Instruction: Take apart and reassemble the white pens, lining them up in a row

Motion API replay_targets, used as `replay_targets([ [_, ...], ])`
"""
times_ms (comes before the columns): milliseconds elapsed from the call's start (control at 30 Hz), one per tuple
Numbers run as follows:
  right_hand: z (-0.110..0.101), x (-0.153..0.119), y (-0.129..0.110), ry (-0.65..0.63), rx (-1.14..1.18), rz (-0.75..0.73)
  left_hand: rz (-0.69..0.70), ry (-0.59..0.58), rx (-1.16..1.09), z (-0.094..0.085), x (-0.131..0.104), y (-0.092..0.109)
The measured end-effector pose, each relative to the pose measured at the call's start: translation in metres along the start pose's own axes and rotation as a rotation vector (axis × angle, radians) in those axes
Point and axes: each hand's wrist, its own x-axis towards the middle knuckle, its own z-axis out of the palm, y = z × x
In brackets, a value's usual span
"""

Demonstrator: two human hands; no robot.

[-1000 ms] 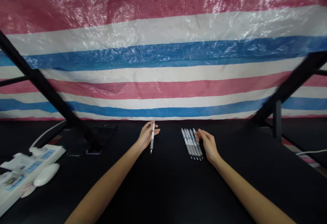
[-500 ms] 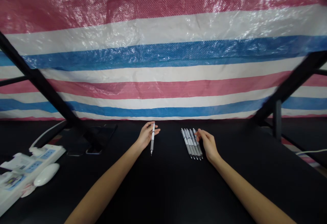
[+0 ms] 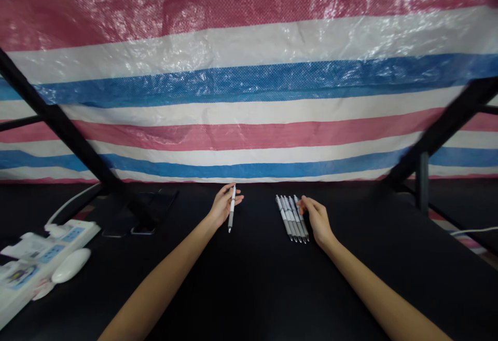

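Observation:
My left hand (image 3: 222, 205) pinches a single white and grey pen (image 3: 231, 212) near its upper end, so the pen points down toward the black table (image 3: 249, 289). To the right, several matching pens (image 3: 291, 218) lie side by side in a neat row on the table. My right hand (image 3: 317, 218) rests at the right edge of that row, its fingertips touching the upper end of the outermost pen. Both forearms stretch out over the table from the near edge.
A white power strip (image 3: 37, 258) with plugs and a white mouse (image 3: 70, 265) sit at the left edge. Two dark phones (image 3: 142, 211) lie at the back left. Black frame bars (image 3: 66, 131) cross both sides. A striped tarp (image 3: 249, 71) hangs behind.
The pen in my left hand has risen very slightly; otherwise both hands hold their places.

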Motion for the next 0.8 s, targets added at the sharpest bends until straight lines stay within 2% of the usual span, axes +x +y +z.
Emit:
replay_targets([
  [400,0.0009,-0.0011,-0.0023,-0.003,0.016,0.021,0.015,-0.046,0.008,-0.0023,0.0005,-0.0006],
  [800,0.0011,-0.0016,-0.0033,0.007,0.027,0.026,0.002,-0.001,-0.008,-0.0009,0.0012,-0.0008],
])
